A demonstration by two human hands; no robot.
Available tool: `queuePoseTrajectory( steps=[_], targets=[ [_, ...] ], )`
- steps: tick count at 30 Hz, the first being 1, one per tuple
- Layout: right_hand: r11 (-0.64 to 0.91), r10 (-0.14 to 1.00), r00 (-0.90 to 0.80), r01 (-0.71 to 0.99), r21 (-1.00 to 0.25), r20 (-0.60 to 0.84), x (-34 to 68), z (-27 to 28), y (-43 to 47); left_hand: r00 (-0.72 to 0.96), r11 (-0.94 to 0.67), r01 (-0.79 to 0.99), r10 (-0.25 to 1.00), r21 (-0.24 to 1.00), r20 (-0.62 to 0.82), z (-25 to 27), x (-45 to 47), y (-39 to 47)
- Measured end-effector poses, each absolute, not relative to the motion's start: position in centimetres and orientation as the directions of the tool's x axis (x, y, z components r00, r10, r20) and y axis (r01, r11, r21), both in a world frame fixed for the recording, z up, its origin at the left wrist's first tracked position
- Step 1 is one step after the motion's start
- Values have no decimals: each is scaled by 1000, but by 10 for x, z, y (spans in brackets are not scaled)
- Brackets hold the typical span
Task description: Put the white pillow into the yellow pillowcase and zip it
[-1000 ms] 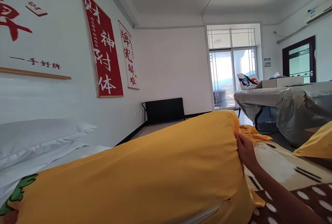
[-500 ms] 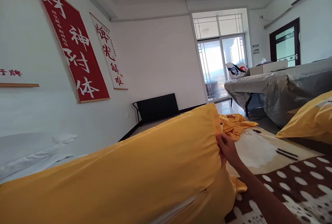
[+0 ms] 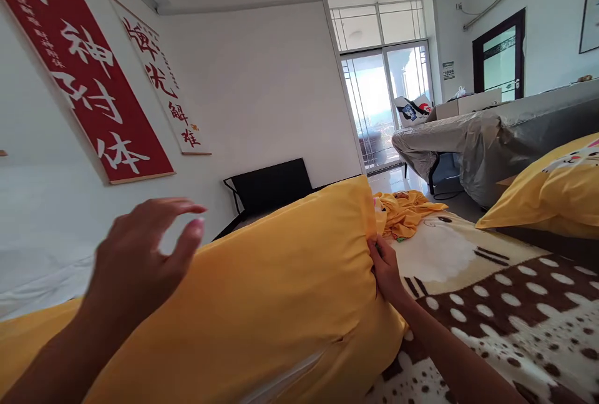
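A plump yellow pillow [image 3: 281, 266] stretches across the foreground, its right end over a spotted blanket [image 3: 510, 323], as my left hand [image 3: 145, 245] hangs above it, thumb and fingers curved apart around nothing, and my right hand [image 3: 386, 266] pinches the gathered edge at that end. From my remote post I judge it light but bulky, soft, hard to damage, perhaps slightly slick, and best taken by a fistful of cover at each end. The cloth is plain and smooth on top, puckered by the right hand, with a pale strip low on the near side. Beyond lie a cloth heap [image 3: 405, 213] and a cushion [image 3: 556, 185], then a plastic-draped counter [image 3: 482, 160].
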State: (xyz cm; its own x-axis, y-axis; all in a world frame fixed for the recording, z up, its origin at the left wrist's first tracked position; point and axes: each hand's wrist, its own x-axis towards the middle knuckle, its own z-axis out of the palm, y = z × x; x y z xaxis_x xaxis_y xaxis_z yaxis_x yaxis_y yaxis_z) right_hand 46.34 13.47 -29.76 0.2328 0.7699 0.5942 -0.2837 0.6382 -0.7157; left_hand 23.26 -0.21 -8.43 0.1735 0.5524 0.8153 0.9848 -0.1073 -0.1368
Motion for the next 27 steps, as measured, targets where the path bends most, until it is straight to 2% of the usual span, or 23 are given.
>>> queuePoseTrajectory(
  steps=[1,3,4,7,9,11,13,18,20,23,24,25,27],
  targets=[
    [641,767,223,-280,-714,601,465,-298,133,203,-115,979,531,-168,823,-85,250,13],
    [653,757,192,-274,-706,625,468,-298,130,276,-201,961,648,-190,710,-84,290,43],
    [663,748,179,-264,-701,640,470,-297,129,266,-229,962,681,-147,682,-83,309,57],
    [701,713,164,-186,-689,681,474,-297,126,269,-304,953,847,3,459,-84,356,87],
    [719,694,155,-119,-685,703,476,-298,126,321,-347,937,893,29,315,-90,373,98],
    [729,684,144,-80,-680,716,477,-299,128,379,-397,917,885,16,271,-99,378,104],
    [728,684,150,-71,-682,714,476,-302,131,388,-417,908,869,31,308,-106,375,108],
    [707,706,111,-53,-705,700,472,-312,140,263,-359,922,855,143,447,-96,351,110],
    [714,700,54,-40,-699,713,469,-315,142,217,-306,947,832,95,511,-83,343,105],
    [716,697,46,15,-698,715,465,-316,140,145,-114,989,770,-90,621,-65,339,95],
    [714,697,53,34,-699,715,464,-315,138,129,-73,991,759,-114,639,-60,339,93],
    [712,698,58,48,-700,714,463,-313,135,114,-65,993,758,-99,643,-57,339,91],
    [708,701,60,61,-703,711,465,-309,130,70,-106,994,766,18,639,-53,338,89]
  ],
)
